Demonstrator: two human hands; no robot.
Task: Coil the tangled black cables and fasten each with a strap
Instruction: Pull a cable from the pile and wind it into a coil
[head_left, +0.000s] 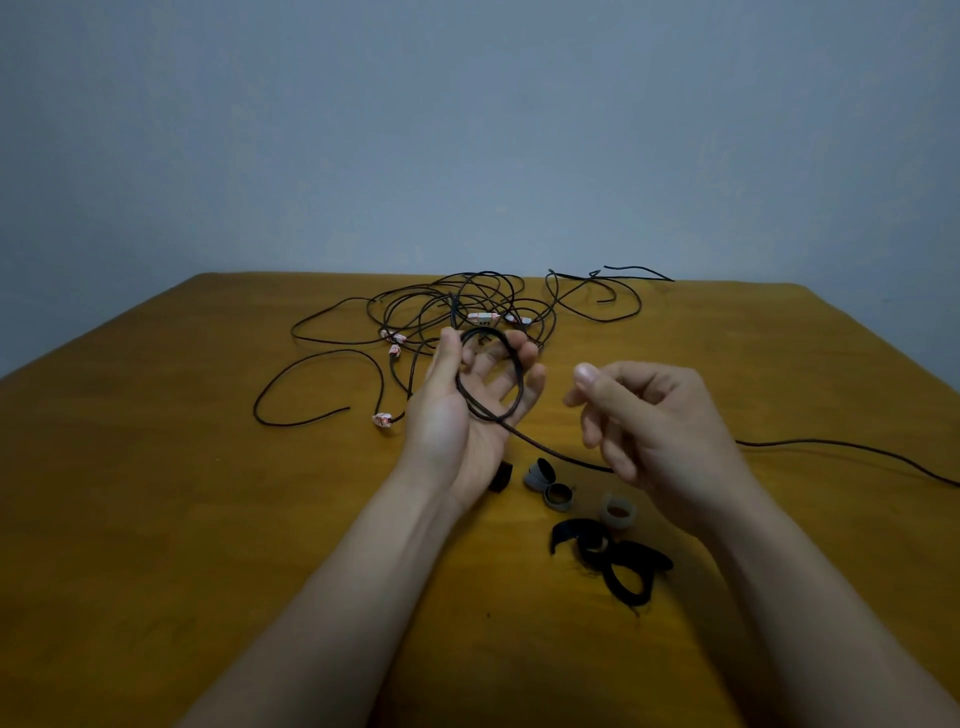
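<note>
Palm up, the left hand (467, 410) sits at the centre of the frame with one loop of the black cable (511, 364) laid round its fingers; the thumb lies against the loop at its upper left and the fingertips curl over its far side, so this hand is closed on the coil. From the loop's lower edge the cable runs down and right to the right hand (654, 436), passes behind its loosely curled fingers, and trails over the tabletop (156, 493) to the right edge of the frame; whether this hand pinches the cable or only hovers over it I cannot tell; thumb and forefinger stand a little apart.

Above the hands, at the back of the tabletop, lies the tangle (457, 306) of other cables, some bearing small white-and-red tags (480, 316); just below the hands, lower centre, lie the straps (618, 512), grey ones rolled up and black ones spread loose.

By my reading the coiling of a first cable is barely begun, with one turn made and nothing strapped; the next move calls for the right hand to lay the free length round the left fingers, turn on turn and of even size, while the thumb keeps the turns from springing off; only then is a strap needed.
</note>
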